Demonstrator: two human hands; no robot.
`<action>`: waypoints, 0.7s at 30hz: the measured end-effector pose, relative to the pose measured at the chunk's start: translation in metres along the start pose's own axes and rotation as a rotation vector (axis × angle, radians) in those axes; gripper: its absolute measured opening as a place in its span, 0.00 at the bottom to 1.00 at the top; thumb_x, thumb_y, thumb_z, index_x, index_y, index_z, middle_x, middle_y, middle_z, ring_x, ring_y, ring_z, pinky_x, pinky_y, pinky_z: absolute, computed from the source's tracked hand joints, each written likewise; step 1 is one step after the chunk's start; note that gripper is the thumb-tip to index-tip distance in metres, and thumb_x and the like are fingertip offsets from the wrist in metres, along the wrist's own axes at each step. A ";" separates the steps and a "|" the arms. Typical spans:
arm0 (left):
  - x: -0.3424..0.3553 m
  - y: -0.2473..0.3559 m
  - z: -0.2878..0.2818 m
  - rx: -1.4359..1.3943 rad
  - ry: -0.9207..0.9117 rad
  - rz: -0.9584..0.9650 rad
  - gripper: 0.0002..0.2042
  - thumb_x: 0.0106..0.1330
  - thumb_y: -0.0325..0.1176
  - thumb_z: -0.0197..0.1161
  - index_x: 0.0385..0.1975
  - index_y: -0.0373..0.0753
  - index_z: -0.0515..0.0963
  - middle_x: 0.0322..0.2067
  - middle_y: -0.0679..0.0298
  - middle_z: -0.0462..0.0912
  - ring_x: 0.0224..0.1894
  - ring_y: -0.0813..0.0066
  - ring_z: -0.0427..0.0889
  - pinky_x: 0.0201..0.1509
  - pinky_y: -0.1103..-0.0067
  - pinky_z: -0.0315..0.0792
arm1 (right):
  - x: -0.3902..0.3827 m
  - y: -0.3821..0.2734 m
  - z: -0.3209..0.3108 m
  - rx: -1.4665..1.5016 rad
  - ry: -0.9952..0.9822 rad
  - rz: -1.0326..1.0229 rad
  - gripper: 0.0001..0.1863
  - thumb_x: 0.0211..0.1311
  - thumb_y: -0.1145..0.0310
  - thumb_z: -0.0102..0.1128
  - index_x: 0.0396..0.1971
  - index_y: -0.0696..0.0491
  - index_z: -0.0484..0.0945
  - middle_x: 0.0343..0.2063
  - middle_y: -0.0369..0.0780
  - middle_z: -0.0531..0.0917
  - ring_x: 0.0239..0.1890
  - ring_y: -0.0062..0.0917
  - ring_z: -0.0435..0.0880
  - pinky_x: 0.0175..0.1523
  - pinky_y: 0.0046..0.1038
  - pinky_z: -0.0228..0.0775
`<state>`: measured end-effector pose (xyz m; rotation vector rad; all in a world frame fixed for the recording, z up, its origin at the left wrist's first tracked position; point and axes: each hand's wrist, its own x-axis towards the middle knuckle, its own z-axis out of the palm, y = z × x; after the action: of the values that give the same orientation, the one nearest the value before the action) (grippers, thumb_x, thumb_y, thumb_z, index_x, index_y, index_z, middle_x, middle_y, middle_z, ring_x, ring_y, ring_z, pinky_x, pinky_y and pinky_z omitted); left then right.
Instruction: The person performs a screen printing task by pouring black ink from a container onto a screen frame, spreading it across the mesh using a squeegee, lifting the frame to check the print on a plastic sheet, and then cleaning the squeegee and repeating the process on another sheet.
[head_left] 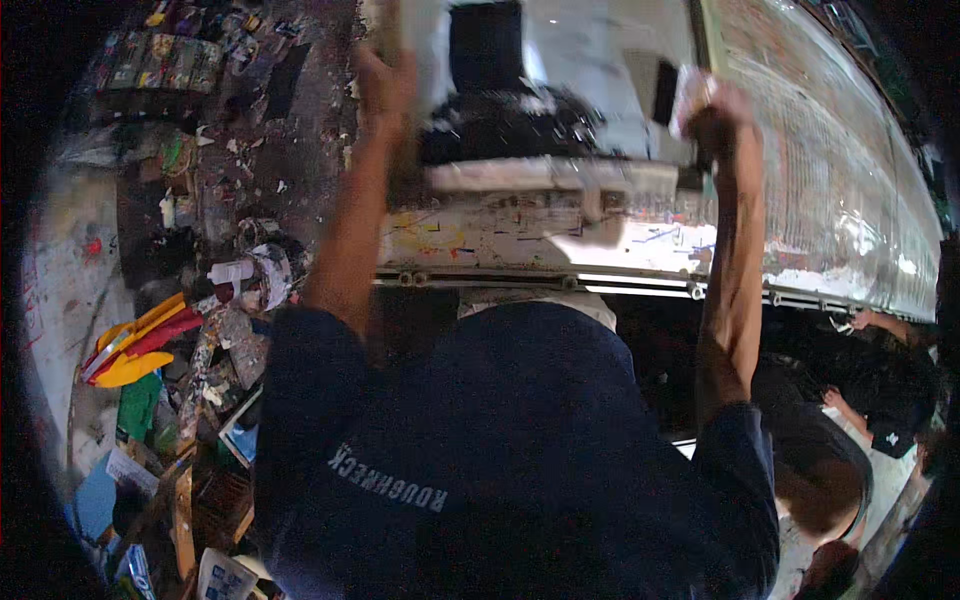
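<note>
A screen-printing frame [560, 176] with pale edges lies across the table before me, blurred by motion. Thick black ink [510, 125] is pooled along its near inner side, and a broad black strip [485, 45] runs away from it. My left hand [388, 88] is at the frame's left side, closed around that edge, its fingers smeared. On the right side, my right hand [725, 112] is closed at the frame's edge. A pale pinkish patch [690, 98] beside its fingers is too blurred to name. A small black block [664, 92] shows just left of it.
A long, paint-spotted printing table [480, 232] stretches to the right under shiny sheeting [850, 190], with a metal rail [540, 280] along its near edge. Another person [850, 400] is at the lower right. Yellow and red gloves [140, 345] and cluttered scraps lie at left.
</note>
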<state>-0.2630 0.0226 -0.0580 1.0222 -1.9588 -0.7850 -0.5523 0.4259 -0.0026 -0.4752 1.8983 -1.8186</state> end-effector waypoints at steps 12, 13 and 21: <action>0.152 0.064 -0.282 -0.079 0.029 -0.206 0.17 0.55 0.37 0.73 0.34 0.27 0.83 0.31 0.54 0.86 0.28 0.64 0.84 0.32 0.67 0.75 | 0.037 -0.240 0.256 0.086 -0.400 -0.351 0.15 0.56 0.70 0.57 0.12 0.58 0.72 0.15 0.45 0.76 0.16 0.32 0.73 0.24 0.34 0.62; 0.146 0.061 -0.289 -0.106 0.055 -0.217 0.16 0.55 0.37 0.73 0.34 0.27 0.83 0.30 0.55 0.86 0.28 0.63 0.84 0.32 0.67 0.75 | 0.027 -0.235 0.268 0.082 -0.400 -0.348 0.15 0.56 0.70 0.57 0.12 0.58 0.72 0.15 0.45 0.76 0.16 0.32 0.73 0.24 0.34 0.62; 0.069 0.002 -0.238 -0.021 0.112 -0.098 0.34 0.56 0.38 0.73 0.58 0.25 0.66 0.49 0.45 0.78 0.50 0.54 0.80 0.53 0.62 0.74 | -0.015 -0.098 0.228 -0.077 0.062 -0.257 0.23 0.67 0.53 0.58 0.25 0.61 0.82 0.19 0.41 0.81 0.20 0.27 0.78 0.27 0.28 0.69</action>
<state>-0.0884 -0.0744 0.0890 1.1325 -1.8137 -0.7835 -0.4209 0.2372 0.0924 -0.7267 2.0331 -1.9440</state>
